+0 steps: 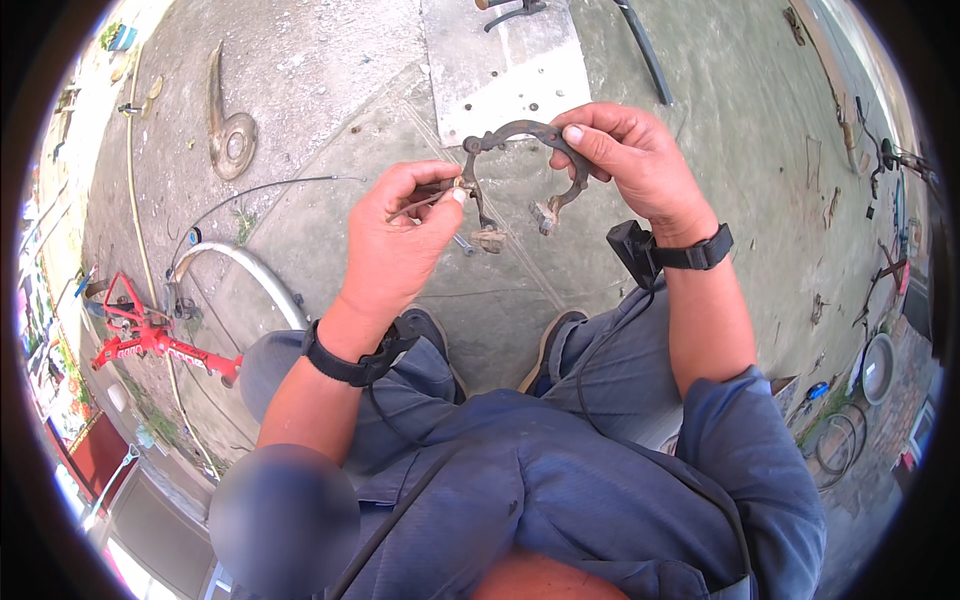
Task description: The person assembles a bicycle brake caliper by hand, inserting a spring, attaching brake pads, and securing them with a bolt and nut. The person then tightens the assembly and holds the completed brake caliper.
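Observation:
A dark, worn bicycle caliper brake hangs in the air between my two hands, its curved arms making an arch. Dirty brake pads sit at the lower ends of its arms. My right hand grips the right side of the arch between thumb and fingers. With thumb and fingertips, my left hand pinches the left arm of the brake near its cable end. A thin brown rod or cable stub runs between the left fingers; its far end is hidden in the hand.
A pale metal plate lies ahead, with small parts on it and a brake lever at its far edge. To the left are a red bicycle frame, a wheel rim and a black cable. A round metal bowl stands far right.

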